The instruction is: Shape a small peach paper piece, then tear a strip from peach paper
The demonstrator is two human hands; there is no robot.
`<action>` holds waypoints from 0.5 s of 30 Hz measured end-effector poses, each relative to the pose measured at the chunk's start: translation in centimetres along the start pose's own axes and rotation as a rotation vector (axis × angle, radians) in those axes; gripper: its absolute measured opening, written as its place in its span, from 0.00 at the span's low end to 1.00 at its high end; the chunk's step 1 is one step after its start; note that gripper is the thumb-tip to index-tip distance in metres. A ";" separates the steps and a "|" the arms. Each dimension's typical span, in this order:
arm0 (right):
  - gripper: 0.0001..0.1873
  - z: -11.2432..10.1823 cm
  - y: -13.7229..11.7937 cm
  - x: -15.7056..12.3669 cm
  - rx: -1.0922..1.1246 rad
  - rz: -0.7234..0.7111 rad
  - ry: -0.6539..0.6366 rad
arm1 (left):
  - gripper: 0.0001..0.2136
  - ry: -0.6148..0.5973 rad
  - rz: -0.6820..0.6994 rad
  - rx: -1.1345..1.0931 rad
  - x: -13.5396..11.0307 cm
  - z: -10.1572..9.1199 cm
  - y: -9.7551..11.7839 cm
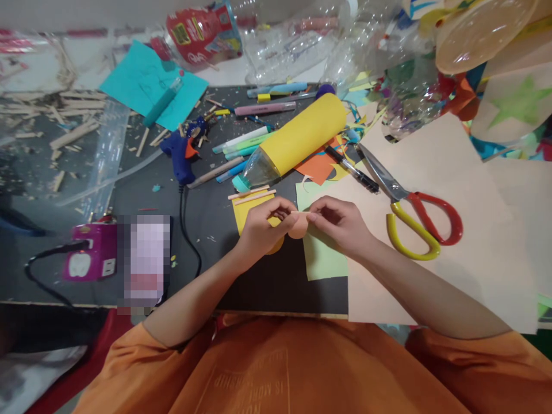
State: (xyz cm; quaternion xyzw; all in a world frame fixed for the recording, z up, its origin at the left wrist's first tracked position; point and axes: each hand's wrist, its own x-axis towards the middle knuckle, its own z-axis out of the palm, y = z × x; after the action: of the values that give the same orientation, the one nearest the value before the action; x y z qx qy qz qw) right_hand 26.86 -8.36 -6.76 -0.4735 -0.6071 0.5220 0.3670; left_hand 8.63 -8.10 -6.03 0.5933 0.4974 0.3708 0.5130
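Observation:
My left hand [262, 225] and my right hand [340, 221] meet above the dark table [207, 201], and both pinch a small peach paper cut-out [298, 225] with a rounded lower edge. A yellow paper piece [245, 211] lies under my left hand, with two thin wooden sticks [252, 194] across its top. A light green sheet [321, 256] lies under my right hand. Just beyond stands a plastic bottle wrapped in yellow paper [297, 141], lying on its side.
Scissors with red and yellow handles [409, 207] rest on a large peach sheet [457, 253] at right. A blue glue gun [183, 155], markers [245, 141], a black pen [351, 169], a teal sheet [150, 80], a purple power socket [92, 250] and clear plastic bottles [297, 43] crowd the table.

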 end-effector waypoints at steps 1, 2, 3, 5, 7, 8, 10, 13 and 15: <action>0.13 0.0 0.0 0.0 0.013 0.005 0.009 | 0.08 0.012 -0.012 -0.009 0.1 0.0 0.0; 0.13 0.0 0.1 0.0 0.026 0.009 0.016 | 0.08 0.020 -0.023 -0.019 0.1 -0.1 -0.1; 0.14 0.0 0.1 0.0 0.038 0.009 0.019 | 0.08 0.024 -0.030 -0.029 0.2 -0.1 -0.1; 0.15 0.0 0.1 -0.1 0.042 0.005 0.002 | 0.08 0.002 -0.029 -0.042 0.1 -0.1 0.0; 0.16 0.0 0.0 -0.1 0.011 -0.006 -0.050 | 0.08 -0.058 0.001 -0.031 0.0 0.0 0.0; 0.17 0.0 -0.1 -0.1 -0.012 -0.013 -0.076 | 0.09 -0.089 0.025 -0.018 -0.1 0.0 0.1; 0.17 -0.1 -0.2 -0.1 -0.049 -0.027 -0.112 | 0.08 -0.126 0.064 0.008 -0.3 0.1 0.1; 0.17 -0.1 -0.2 0.0 -0.048 -0.021 -0.099 | 0.08 -0.096 0.065 0.031 -0.4 0.0 0.1; 0.17 -0.1 0.0 0.0 -0.014 0.016 -0.053 | 0.07 -0.054 0.043 0.020 -0.3 -0.2 0.2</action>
State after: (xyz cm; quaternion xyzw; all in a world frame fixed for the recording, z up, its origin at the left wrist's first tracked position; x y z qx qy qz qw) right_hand 26.94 -8.36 -6.76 -0.4667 -0.6167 0.5330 0.3432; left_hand 8.38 -8.34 -5.80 0.6186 0.4742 0.3607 0.5123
